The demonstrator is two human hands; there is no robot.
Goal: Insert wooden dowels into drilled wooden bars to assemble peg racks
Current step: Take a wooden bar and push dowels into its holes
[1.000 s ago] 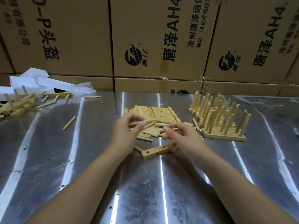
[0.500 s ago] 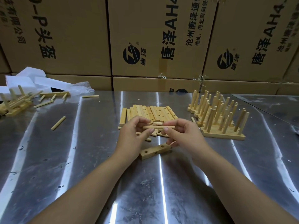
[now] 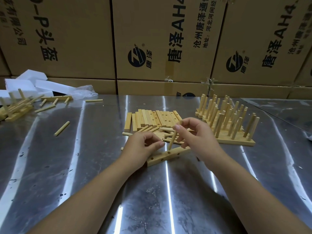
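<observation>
A drilled wooden bar [image 3: 170,155] lies slanted on the steel table in front of me. My right hand [image 3: 197,135] pinches one wooden dowel [image 3: 173,137] near its top. The dowel stands steeply tilted, with its lower end just above a hole in the middle of the bar. My left hand [image 3: 140,146] sits over the bar's left end with curled fingers, thumb against forefinger. Whether it holds anything is hidden. Loose dowels [image 3: 162,130] lie just behind both hands.
A row of undrilled-side-up and drilled bars [image 3: 152,119] lies behind the dowels. Finished peg racks [image 3: 228,122] stand at the right. More racks [image 3: 15,108] and stray dowels [image 3: 61,128] lie at the left, near white foam blocks [image 3: 33,83]. Cardboard cartons [image 3: 160,39] wall the table's back.
The dowel that both hands held level half a second ago is now in my right hand alone, tipped upright over the bar. My left hand has dropped toward the bar's left end.
</observation>
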